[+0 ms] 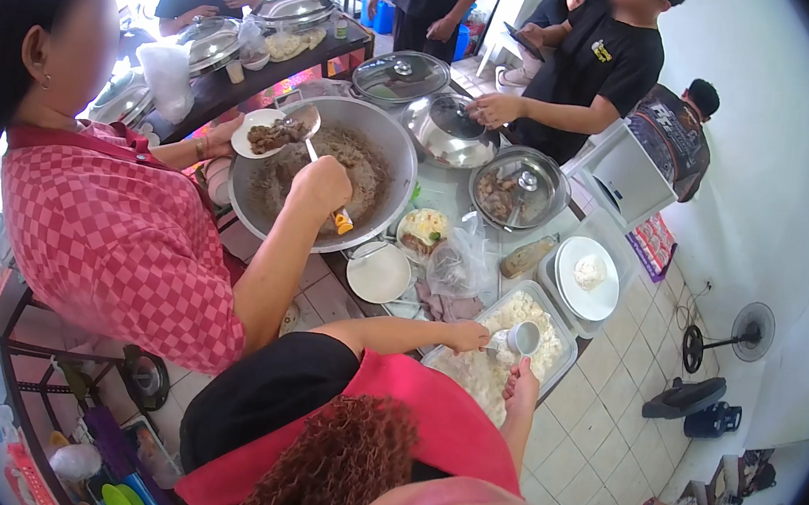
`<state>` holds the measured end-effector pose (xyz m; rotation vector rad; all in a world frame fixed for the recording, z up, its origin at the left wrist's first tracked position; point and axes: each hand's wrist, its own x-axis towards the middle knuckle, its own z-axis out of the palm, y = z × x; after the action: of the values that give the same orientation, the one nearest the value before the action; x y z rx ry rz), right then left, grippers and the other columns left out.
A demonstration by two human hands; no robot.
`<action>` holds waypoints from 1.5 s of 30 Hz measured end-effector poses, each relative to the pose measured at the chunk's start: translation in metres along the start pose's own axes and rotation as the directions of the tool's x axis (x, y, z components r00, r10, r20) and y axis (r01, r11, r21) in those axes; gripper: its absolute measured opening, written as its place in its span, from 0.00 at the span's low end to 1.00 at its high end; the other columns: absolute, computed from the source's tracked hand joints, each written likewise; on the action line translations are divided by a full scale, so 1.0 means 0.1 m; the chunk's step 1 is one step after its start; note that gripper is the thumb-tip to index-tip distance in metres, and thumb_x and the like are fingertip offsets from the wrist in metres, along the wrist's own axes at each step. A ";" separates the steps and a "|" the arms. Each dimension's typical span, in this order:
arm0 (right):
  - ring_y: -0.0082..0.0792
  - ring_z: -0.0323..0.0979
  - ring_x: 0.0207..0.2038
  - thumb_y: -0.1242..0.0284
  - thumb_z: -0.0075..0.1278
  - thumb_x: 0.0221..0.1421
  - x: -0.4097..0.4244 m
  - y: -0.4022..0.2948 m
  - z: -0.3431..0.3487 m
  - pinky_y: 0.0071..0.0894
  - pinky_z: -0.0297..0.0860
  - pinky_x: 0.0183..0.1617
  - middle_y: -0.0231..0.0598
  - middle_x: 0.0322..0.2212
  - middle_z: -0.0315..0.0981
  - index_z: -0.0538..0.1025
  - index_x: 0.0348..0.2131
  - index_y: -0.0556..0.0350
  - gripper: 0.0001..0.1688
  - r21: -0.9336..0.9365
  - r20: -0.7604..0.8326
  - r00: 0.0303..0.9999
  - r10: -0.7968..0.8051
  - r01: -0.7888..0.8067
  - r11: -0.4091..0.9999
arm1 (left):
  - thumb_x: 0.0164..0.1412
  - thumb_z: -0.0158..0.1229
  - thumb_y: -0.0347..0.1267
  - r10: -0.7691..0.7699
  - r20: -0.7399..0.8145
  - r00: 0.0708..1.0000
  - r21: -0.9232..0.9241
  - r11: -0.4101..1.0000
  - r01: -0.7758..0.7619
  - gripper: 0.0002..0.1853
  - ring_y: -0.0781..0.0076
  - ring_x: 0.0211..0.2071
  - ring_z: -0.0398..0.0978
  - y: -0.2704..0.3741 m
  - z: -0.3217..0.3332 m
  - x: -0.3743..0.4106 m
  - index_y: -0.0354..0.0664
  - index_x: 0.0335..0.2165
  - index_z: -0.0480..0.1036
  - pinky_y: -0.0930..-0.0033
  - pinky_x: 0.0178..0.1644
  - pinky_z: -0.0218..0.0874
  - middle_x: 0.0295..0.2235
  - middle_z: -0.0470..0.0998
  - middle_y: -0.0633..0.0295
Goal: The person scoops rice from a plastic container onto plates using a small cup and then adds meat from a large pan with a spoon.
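My right hand [522, 387] grips a small round metal-looking cup [525, 338] above the plastic tub [570, 330] of cooked white rice [532, 312]. Just left of the cup, my left hand [468, 337] is closed around a pale utensil [497, 340] with rice at its end; its shape is partly hidden. Behind the tub, a mound of rice [588, 272] sits on stacked white plates [604, 304]. A clear plastic bag [459, 262] and a folded cloth [447, 306] lie left of the tub.
At my left, a person in a checkered shirt [128, 243] spoons food from a big metal pot [402, 177] onto a white plate [242, 135]. Lidded pans [520, 191] and a glass bottle [530, 255] share the table. Another person [590, 72] touches a domed lid [455, 135]. A fan [751, 332] stands right.
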<state>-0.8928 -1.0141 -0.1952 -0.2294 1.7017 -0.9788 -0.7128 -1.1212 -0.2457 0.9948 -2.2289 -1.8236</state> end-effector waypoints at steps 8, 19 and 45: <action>0.18 0.42 0.07 0.50 0.40 0.57 -0.01 -0.02 0.01 0.20 0.39 0.11 0.22 0.07 0.47 0.63 0.19 0.49 0.26 0.019 -0.011 1.000 -0.024 0.024 1.000 | 0.59 0.41 0.38 -0.033 -0.007 0.999 -0.069 0.997 0.033 0.17 0.67 0.23 0.73 0.08 0.00 -0.06 0.35 0.35 0.69 0.67 0.19 0.70 0.33 0.75 0.59; 0.18 0.41 0.06 0.50 0.42 0.56 -0.23 -0.02 -0.27 0.21 0.38 0.10 0.19 0.06 0.45 0.61 0.16 0.44 0.25 0.256 0.011 0.989 -0.145 0.138 0.957 | 0.59 0.42 0.37 -0.110 -0.009 0.994 -0.072 0.991 0.109 0.15 0.67 0.24 0.74 0.03 0.03 -0.04 0.36 0.34 0.70 0.67 0.21 0.71 0.31 0.74 0.59; 0.40 0.72 0.24 0.63 0.46 0.55 0.05 -0.29 -0.90 0.40 0.64 0.27 0.43 0.17 0.71 0.72 0.25 0.58 0.16 -0.588 -0.166 0.705 -0.689 0.490 0.643 | 0.61 0.42 0.38 -0.231 -0.284 0.930 -0.245 0.956 0.163 0.16 0.83 0.15 0.56 0.72 0.13 0.29 0.36 0.30 0.70 0.76 0.18 0.50 0.16 0.61 0.71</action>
<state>-0.9820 -0.9918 -0.1735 -1.0953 2.3015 -1.0723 -0.7714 -1.1204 -0.1929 1.3921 -1.7601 -1.7866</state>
